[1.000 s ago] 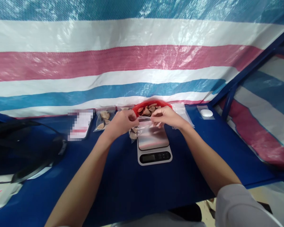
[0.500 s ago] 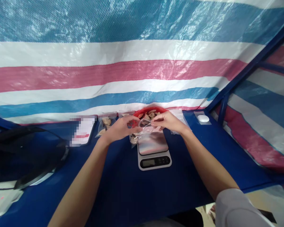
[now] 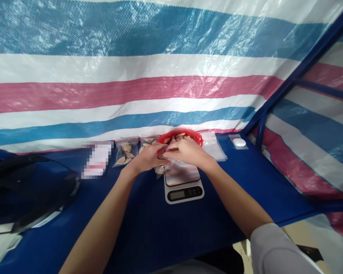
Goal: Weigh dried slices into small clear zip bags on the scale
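Two half-curled hands (image 3: 186, 151) grip a thin, clear, shiny plastic bag (image 3: 162, 155), largely hidden, near a white scale (image 3: 184, 193).

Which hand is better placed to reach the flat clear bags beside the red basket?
Probably the right hand: it lies nearer the flat clear bags, while the left hand is farther off, on the right hand's other side.

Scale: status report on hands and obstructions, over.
Left hand, right hand: close together, near far edge of scale. Filled bag beside scale. Both hands partly hide red basket.
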A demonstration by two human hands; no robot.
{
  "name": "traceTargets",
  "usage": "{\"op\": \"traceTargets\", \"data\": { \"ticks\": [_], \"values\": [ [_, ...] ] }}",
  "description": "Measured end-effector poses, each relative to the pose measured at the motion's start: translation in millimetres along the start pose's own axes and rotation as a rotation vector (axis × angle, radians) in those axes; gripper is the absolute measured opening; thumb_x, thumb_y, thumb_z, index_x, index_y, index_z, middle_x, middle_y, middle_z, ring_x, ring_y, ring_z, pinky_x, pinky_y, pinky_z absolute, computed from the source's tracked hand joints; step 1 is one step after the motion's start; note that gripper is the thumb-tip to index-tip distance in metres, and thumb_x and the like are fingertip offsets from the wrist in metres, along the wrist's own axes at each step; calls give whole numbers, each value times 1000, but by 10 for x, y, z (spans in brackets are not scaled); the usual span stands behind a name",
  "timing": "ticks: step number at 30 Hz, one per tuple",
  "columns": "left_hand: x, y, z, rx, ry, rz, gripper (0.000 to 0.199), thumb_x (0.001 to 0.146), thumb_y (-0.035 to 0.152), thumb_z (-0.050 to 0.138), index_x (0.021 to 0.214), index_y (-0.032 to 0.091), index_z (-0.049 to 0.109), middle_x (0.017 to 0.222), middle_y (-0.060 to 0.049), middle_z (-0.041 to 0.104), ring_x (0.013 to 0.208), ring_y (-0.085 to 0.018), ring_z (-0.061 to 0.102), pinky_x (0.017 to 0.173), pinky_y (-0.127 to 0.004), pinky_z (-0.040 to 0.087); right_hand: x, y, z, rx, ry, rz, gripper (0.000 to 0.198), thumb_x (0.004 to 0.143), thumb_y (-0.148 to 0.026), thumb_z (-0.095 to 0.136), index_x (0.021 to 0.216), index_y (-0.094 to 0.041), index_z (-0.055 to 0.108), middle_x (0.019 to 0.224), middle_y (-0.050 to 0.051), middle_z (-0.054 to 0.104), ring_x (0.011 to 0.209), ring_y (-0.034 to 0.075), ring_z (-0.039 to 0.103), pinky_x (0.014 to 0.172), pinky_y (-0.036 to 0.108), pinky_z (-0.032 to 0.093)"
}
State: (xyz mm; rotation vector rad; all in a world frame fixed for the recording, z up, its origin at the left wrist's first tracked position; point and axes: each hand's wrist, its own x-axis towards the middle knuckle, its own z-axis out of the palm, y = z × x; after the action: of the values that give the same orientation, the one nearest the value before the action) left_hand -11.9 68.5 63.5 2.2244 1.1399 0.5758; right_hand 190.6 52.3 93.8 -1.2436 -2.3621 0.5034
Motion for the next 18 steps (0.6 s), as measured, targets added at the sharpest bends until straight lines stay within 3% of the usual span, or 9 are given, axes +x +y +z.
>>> {"op": "traceTargets", "data": {
  "ticks": [2,6,9,14,18],
  "values": [
    [3,-7,11,7,7,-4,39,71,43,81,102,22,71,98,-6,72,92,-25,66,80,-31,50,53,6,68,-58,-5,22,27,89,-41,67,76,-21,80,82,6,75,76,21,63,68,33,42],
    [10,-46,30,10,21,-8,44,69,44,81,105,21,71,95,-5,72,87,-23,65,76,-30,49,99,100,131,-43,9,54,23,87,-25,62,72,-21,78,78,5,73,75,19,62,68,31,41],
    [11,-76,39,19,29,-12,50,69,43,81,113,21,70,95,-6,72,83,-22,65,75,-31,48,93,212,93,165,14,53,21,85,-21,60,77,-20,79,74,3,72,69,17,63,66,29,44],
    [-7,-88,18,-32,-49,-72,47,73,50,78,108,19,71,77,0,67,68,-18,60,64,-27,44,48,432,-37,673,0,-22,18,84,-36,70,87,-21,79,87,3,76,72,16,67,67,28,52],
    [-30,-100,-28,-163,-67,-149,56,72,52,78,116,18,69,83,-2,70,72,-19,63,64,-26,47,16,559,-95,782,72,8,25,83,-43,73,91,-20,78,85,4,76,71,17,67,65,29,54]
  ]
}}
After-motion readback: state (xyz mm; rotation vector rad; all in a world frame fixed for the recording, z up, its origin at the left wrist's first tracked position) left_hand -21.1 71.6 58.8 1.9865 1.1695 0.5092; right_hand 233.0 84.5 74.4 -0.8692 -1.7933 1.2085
